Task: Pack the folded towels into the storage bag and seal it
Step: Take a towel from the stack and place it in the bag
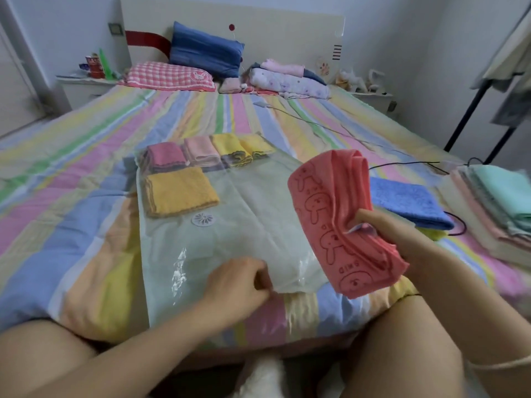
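A striped bed sheet (86, 182) carries the clear storage bag (244, 202), lying flat with five folded towels (179, 193) at its far end (yellow, pink, orange). The right hand (402, 242) grips a folded coral rabbit-print towel (330, 214) above the bag's right side. A blue towel (408, 202) lies just beside the bag. The left hand (238, 280) pinches the bag's near edge.

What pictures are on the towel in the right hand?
Little bunny faces on a coral-pink towel, clear in the head view.
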The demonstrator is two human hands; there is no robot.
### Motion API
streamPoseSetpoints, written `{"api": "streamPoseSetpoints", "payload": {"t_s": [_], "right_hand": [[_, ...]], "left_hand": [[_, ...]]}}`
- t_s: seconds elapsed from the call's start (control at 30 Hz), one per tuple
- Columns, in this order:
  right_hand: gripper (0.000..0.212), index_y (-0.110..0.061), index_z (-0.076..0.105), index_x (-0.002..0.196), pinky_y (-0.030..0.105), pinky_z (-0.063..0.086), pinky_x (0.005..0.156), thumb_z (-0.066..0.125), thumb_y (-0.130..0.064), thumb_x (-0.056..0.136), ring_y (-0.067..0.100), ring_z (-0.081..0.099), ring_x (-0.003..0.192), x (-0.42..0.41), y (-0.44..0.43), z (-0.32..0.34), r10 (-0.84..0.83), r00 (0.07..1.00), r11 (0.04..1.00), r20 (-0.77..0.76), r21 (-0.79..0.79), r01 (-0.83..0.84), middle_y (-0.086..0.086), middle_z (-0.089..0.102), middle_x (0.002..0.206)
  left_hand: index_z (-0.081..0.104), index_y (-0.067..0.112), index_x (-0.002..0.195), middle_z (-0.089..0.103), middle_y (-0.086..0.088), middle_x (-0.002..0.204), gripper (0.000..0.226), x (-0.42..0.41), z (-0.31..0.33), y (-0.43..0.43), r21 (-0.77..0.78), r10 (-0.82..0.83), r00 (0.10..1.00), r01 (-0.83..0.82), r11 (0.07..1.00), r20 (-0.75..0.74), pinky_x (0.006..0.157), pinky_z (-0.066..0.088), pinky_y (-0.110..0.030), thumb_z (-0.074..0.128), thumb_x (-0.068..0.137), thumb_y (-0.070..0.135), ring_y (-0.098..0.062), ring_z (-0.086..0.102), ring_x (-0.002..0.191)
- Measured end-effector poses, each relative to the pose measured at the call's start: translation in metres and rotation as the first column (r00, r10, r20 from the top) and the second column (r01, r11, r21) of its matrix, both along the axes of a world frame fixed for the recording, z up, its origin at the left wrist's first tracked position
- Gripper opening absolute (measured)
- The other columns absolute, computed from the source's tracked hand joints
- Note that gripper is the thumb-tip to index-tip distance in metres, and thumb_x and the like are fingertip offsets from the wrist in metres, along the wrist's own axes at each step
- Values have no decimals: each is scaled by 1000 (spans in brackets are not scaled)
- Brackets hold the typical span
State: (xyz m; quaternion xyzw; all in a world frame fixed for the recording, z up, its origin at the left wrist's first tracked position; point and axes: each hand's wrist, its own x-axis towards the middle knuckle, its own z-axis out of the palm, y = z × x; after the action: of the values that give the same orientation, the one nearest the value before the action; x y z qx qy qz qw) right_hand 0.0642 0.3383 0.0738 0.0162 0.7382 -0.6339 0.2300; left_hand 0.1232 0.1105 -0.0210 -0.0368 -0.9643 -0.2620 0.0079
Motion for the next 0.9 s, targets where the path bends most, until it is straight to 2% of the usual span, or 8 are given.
{"api": "streamPoseSetpoints", "payload": {"t_s": [0.13, 0.23, 0.4, 0.5, 0.6, 0.7, 0.77, 0.9], "right_hand": [[33, -15, 51, 62, 7, 38, 37, 61, 9, 84, -5, 48, 28, 8, 28, 7, 245, 970, 922, 9, 308, -236, -7, 48, 27], [26, -19, 68, 46, 11, 48, 51, 85, -7, 32, -1, 59, 46, 19, 35, 6, 289, 956, 885, 56, 365, -289, 1, 65, 53], [22, -11, 68, 87, 18, 52, 57, 71, -21, 68, 13, 68, 63, 21, 25, -9, 365, 912, 864, 187, 296, -406, 5, 73, 77], [14, -14, 60, 84, 15, 50, 47, 55, -23, 94, 7, 64, 51, 9, 9, -21, 136, 978, 962, 160, 215, -169, -3, 68, 61], [16, -12, 66, 89, 32, 58, 71, 59, -26, 90, 20, 69, 70, 1, -14, -31, 27, 999, 985, 23, 172, -31, 6, 72, 76], [28, -14, 60, 71, 32, 48, 67, 57, -39, 84, 27, 62, 75, -14, -44, -44, 150, 891, 748, -428, 639, 181, 6, 64, 77], [38, -16, 59, 88, 32, 40, 66, 47, -52, 87, 32, 58, 85, -24, -67, -53, 255, 764, 558, -593, 735, 385, 9, 58, 92], [29, -23, 50, 107, 36, 49, 75, 46, -45, 89, 31, 57, 98, -47, -101, -67, 413, 722, 456, -555, 812, 364, 7, 55, 108]], "left_hand": [[70, 10, 74, 74, -4, 75, 20, -9, 16, -15, 475, -35, 958, -109, 873, 285, 69, 61, -35, 73, 84, 28, -16, 70, 75], [69, 4, 81, 73, -8, 78, 17, -10, 32, -20, 596, 18, 976, -147, 790, 218, 68, 62, -40, 68, 88, 20, -17, 72, 77], [69, 8, 78, 73, -2, 74, 15, -8, 56, -18, 584, 151, 987, -90, 807, -57, 59, 62, -39, 69, 87, 19, -13, 72, 70], [69, 14, 72, 70, 1, 68, 15, -4, 61, -15, 510, 135, 964, 0, 860, -227, 57, 61, -39, 71, 85, 21, -13, 70, 66], [68, 22, 68, 67, 11, 65, 16, -1, 61, -13, 378, 76, 909, 93, 921, -409, 60, 59, -34, 73, 83, 23, -8, 67, 66], [68, 23, 67, 61, 20, 64, 15, 0, 62, -11, 250, -34, 840, 200, 947, -542, 57, 51, -18, 76, 80, 21, -3, 65, 66], [67, 25, 67, 59, 23, 65, 18, 1, 65, -10, 200, -89, 809, 248, 948, -581, 54, 47, -13, 77, 80, 19, -1, 63, 67], [67, 29, 68, 63, 21, 66, 19, 1, 69, -12, 271, -63, 813, 265, 926, -579, 55, 49, -15, 77, 80, 19, -4, 65, 69]]}}
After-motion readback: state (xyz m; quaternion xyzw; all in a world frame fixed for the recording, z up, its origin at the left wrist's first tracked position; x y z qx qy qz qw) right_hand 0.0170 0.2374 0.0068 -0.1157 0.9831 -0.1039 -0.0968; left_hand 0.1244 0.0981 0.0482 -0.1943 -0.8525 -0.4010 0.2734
